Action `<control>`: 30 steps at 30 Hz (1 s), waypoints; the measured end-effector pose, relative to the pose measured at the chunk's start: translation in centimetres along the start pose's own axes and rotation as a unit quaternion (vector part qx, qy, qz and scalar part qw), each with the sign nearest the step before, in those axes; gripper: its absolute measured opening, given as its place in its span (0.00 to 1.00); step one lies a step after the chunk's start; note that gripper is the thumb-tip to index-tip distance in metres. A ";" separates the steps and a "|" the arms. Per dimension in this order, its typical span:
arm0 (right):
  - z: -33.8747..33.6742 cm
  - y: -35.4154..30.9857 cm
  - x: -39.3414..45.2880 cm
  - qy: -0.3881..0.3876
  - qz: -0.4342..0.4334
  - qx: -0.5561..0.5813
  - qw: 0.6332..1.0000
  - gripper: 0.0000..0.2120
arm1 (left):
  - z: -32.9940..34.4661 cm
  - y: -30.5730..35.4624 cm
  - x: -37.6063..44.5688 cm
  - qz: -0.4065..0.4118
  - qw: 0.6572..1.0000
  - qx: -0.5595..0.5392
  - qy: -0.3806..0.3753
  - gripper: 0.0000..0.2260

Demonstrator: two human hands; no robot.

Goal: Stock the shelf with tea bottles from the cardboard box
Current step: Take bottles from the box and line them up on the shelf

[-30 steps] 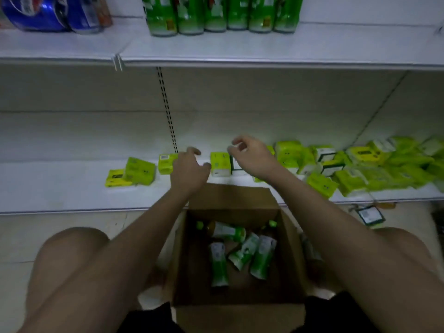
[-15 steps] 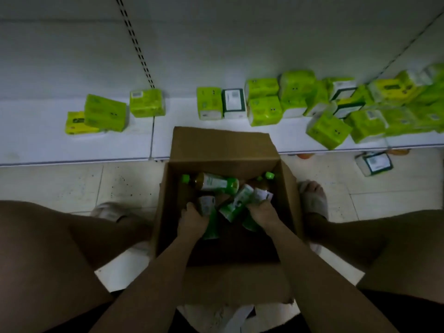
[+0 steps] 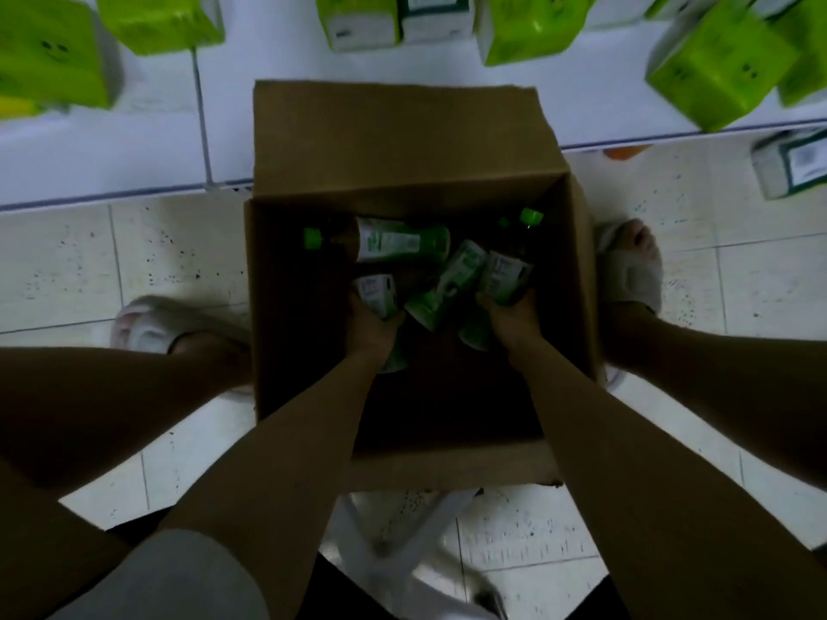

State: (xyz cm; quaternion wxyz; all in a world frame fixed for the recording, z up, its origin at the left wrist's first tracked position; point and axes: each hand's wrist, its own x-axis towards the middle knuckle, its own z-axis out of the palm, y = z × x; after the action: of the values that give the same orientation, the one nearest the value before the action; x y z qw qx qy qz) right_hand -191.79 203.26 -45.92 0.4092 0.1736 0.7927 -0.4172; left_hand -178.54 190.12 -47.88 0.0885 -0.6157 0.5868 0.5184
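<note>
An open cardboard box (image 3: 402,145) stands on the floor between my feet, with several green-labelled tea bottles lying inside. My left hand (image 3: 370,326) is down in the box, closed around one tea bottle (image 3: 378,293) at the left. My right hand (image 3: 512,322) grips another tea bottle (image 3: 503,272) at the right. Between them lies a loose bottle (image 3: 447,284), and a further bottle (image 3: 394,239) with a green cap rests across the back of the box. The white bottom shelf (image 3: 147,140) runs behind the box.
Green tissue packs (image 3: 720,60) and white-green packs (image 3: 429,11) lie along the bottom shelf. One pack (image 3: 792,165) sits on the tiled floor at the right. My sandalled feet (image 3: 631,270) flank the box, and a white stool leg (image 3: 402,543) shows below me.
My hands came down from the shelf into the box and closed on two bottles. The view has tilted downward and closer to the box.
</note>
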 end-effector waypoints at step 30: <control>-2.8 -3.3 -12.8 -0.061 -0.172 0.041 0.982 0.28 | -7.9 2.2 -11.6 0.165 0.986 -0.010 -0.027 0.33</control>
State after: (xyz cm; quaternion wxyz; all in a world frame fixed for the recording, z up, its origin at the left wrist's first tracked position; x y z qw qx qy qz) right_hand -187.46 204.40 -33.12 0.3713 0.0256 0.7668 -0.5229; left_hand -173.52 191.12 -34.66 0.0112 -0.4969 0.6726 0.5483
